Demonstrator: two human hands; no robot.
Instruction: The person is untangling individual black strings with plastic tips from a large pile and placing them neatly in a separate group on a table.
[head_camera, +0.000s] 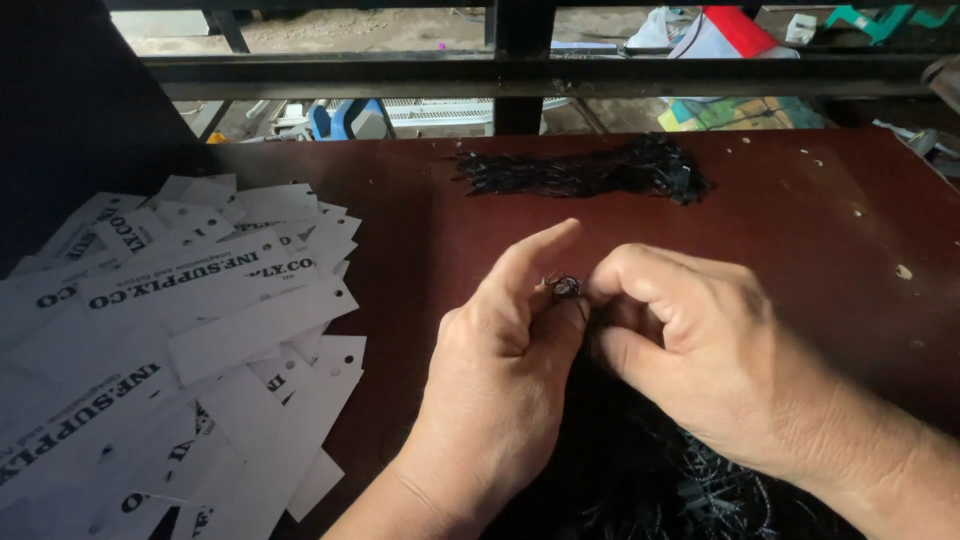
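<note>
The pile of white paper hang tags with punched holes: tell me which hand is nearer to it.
Left. The left hand is just right of the white paper tag pile; the right hand lies farther right, beyond the left hand.

I see matt white paper tags (190, 330) piled at left, a smooth, faintly glossy reddish-brown table top (820, 230), and thin, shiny black strings (590, 172) bundled at upper centre.

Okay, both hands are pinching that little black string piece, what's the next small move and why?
Probably draw the small black loop free of the black string pile below: the left hand and right hand both pinch it, and the white punched tags lie untouched to the left.
</note>
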